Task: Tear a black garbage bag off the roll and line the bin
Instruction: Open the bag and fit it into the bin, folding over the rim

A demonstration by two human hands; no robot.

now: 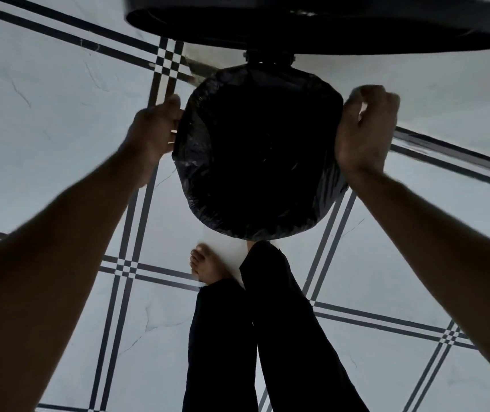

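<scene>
Lining the round bin [255, 227], a crinkled black plastic garbage bag [257, 150] drapes over its rim; its interior is too dark to read. Left hand [156, 132] pinches the bag's left edge, right hand [367, 129] grips the right edge. Pale tiled floor [44, 114] lies below.

We count two hands: the left hand [156, 130] and the right hand [365, 129], one at each side of the single bin [267, 66]. One black garbage bag [255, 162] covers its mouth. One raised lid [321, 28] shows at the floor's far edge. One bare foot [206, 264] and two dark trouser legs [285, 337] stand on the tiled floor [59, 93].
</scene>
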